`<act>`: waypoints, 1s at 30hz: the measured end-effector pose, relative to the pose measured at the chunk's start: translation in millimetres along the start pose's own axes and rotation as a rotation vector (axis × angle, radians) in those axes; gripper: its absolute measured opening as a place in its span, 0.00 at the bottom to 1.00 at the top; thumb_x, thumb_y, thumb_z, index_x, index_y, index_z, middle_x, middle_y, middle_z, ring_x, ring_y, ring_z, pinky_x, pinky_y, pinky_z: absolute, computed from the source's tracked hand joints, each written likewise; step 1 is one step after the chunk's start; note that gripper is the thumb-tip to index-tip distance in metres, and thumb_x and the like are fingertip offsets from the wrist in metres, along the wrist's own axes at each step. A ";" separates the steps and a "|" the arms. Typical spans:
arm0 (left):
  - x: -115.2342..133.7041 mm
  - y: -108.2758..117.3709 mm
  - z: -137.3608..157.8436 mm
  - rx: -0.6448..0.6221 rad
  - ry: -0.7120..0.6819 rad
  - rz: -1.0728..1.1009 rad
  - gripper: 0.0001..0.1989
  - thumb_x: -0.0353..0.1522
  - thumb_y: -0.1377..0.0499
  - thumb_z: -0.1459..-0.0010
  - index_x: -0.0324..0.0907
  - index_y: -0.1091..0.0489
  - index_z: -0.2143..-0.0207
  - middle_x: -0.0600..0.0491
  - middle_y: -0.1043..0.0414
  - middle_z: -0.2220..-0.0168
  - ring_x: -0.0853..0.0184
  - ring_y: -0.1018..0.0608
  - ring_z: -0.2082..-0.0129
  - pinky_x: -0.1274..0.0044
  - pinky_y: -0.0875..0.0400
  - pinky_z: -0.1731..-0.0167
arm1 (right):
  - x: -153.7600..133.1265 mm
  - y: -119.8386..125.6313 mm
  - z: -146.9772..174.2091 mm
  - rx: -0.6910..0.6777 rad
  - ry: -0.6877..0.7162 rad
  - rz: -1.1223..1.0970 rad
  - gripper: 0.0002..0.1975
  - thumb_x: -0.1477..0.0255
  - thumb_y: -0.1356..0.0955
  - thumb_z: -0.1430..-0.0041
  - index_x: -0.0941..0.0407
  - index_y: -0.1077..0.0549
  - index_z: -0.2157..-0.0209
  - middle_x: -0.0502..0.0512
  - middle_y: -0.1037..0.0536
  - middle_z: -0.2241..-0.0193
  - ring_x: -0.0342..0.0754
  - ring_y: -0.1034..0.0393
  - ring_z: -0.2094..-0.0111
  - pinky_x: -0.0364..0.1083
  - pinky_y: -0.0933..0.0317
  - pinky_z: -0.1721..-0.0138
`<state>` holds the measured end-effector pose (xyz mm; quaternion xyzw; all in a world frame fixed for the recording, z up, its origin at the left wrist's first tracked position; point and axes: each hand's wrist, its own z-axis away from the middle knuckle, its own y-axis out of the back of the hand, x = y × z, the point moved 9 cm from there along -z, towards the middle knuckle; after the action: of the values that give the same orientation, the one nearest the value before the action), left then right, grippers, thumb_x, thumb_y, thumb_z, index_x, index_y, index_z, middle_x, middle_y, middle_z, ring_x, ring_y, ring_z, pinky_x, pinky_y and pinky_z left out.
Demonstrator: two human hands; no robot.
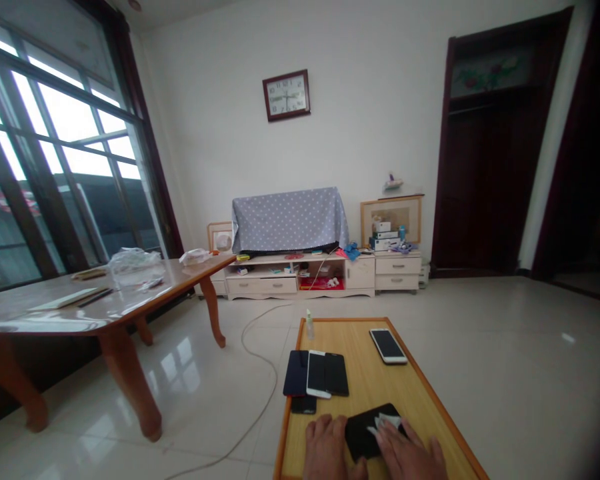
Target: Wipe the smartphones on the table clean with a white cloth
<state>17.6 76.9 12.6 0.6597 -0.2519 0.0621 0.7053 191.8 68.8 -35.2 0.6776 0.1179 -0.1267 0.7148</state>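
Note:
A flat black device (361, 437), like a phone or small tablet, lies tilted on the low wooden table (363, 373) right in front of me. At its left edge rests my left hand (326, 448), fingers along the side and thumb by the near edge, gripping it. My right hand (405, 450) presses a crumpled white wipe (387, 421) onto the device's dark face; part of the wipe is hidden under the fingers. Beyond my left hand lie a dark blue phone (296, 373), a white-framed phone (317, 375), a black phone (337, 375) and another dark phone (303, 405), overlapping.
A small clear bottle (309, 325) stands at the table's far left corner. Another white phone (389, 346) lies at the far right. A cable (260, 357) runs over the tiled floor. To the left is a larger table (165, 273); a low cabinet (263, 285) stands by the wall.

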 end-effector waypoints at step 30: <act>-4.8 -17.4 -5.8 0.022 -0.042 -0.058 0.33 0.41 0.42 0.51 0.46 0.36 0.41 0.48 0.30 0.44 0.54 0.36 0.41 0.66 0.49 0.40 | -57.0 6.8 26.9 -0.062 0.192 -0.021 0.25 0.55 0.47 0.32 0.38 0.28 0.43 0.46 0.30 0.41 0.61 0.46 0.33 0.70 0.57 0.35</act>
<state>22.3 81.6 -5.2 0.6756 -0.2464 0.0304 0.6942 140.5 43.4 -8.0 0.6628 0.1968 -0.0647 0.7196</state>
